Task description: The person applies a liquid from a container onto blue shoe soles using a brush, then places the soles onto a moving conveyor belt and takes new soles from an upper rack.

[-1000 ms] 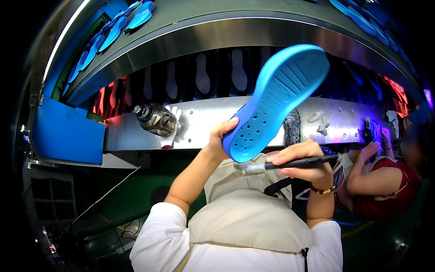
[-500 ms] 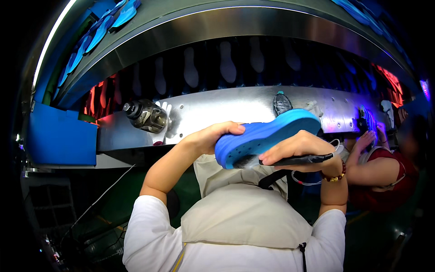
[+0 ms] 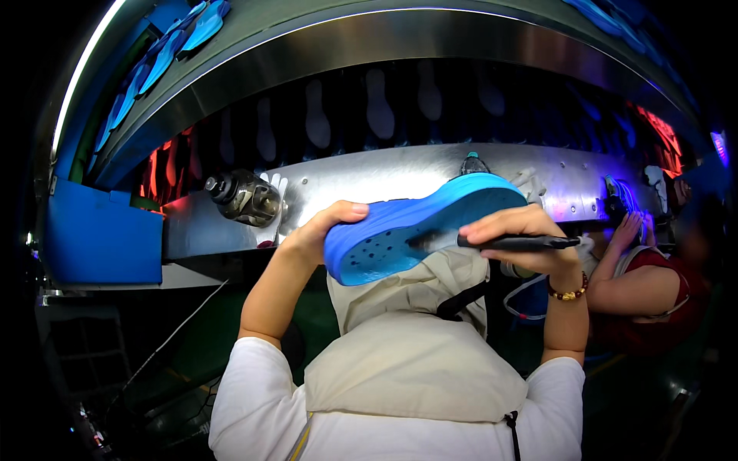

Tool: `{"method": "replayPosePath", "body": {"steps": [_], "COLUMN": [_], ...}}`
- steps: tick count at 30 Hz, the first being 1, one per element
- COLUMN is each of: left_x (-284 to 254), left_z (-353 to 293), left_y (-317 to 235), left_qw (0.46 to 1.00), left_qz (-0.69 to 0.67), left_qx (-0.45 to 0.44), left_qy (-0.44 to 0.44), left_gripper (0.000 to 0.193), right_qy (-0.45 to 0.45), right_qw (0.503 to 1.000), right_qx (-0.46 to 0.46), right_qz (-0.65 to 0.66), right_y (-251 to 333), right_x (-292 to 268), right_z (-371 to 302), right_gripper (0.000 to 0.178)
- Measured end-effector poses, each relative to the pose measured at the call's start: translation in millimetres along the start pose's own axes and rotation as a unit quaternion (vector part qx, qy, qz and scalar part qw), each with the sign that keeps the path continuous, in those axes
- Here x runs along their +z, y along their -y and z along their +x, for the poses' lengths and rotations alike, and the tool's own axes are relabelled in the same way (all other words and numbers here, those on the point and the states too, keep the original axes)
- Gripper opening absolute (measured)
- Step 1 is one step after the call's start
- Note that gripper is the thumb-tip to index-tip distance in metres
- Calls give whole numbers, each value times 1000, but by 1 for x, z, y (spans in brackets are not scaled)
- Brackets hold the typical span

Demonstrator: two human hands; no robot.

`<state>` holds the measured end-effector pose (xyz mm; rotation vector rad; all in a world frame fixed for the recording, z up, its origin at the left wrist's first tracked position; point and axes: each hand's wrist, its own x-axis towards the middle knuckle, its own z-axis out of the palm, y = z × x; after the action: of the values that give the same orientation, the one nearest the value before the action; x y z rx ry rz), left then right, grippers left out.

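Head view: one blue sole (image 3: 434, 213), held tilted between the hands, before the metal bench (image 3: 346, 180). One brush (image 3: 538, 243); one dark bottle (image 3: 254, 200) on the bench. Left hand (image 3: 314, 233) grips the sole's left end; right hand (image 3: 530, 229) grips the brush handle. Versus half a second earlier: sole shifted left, bristles (image 3: 423, 241) nearer its middle.

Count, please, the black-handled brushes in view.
1: the black-handled brush is in the right hand, its bristles at the blue sole that the left hand holds. More may be hidden in shadow.
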<state>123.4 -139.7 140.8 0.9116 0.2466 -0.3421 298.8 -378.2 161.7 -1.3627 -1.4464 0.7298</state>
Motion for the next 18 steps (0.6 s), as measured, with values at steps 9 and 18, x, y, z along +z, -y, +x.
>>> {"method": "replayPosePath", "body": {"steps": [9,18], "left_x": [-32,-1], "left_z": [51,77], "left_y": [49,48], "left_qw": [952,942], "left_qz": [-118,-276], "left_qx": [278,180], "left_qy": [41,-70], "left_gripper": [79,96], "right_qy": [-143,-139], "right_qw": [989,957], "right_qx": [-8,-93], "right_qz": [-28,-238], "right_y": [27,-11], "right_x": [28,67], "right_z": [4,19], "right_gripper": [25,17]}}
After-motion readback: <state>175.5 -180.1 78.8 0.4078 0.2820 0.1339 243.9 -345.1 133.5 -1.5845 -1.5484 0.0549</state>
